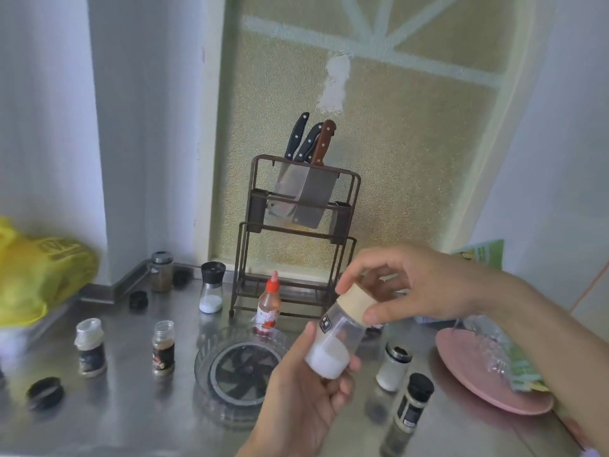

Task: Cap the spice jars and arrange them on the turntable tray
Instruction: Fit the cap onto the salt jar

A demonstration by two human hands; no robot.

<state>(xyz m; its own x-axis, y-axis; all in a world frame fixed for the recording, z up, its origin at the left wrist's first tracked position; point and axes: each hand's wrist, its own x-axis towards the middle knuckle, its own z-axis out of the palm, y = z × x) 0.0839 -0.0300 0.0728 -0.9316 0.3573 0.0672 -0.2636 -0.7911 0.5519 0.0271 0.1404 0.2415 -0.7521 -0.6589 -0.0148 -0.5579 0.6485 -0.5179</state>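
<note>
Beige cap [356, 303] pinched by right hand [425, 285] fingers; left hand [306, 397] clamps tilted salt jar [333, 347]. Cross-threading risks spill over turntable tray [211, 344] below.

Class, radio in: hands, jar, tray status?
Left hand grips jar body; right hand on its beige cap. Jar tilted above turntable tray. Tray holds no jars.

Left hand [309, 387] holding tilted salt jar [333, 344], right hand [412, 285] gripping its beige cap [354, 303], seemingly seated, above turntable tray [211, 351]
</note>
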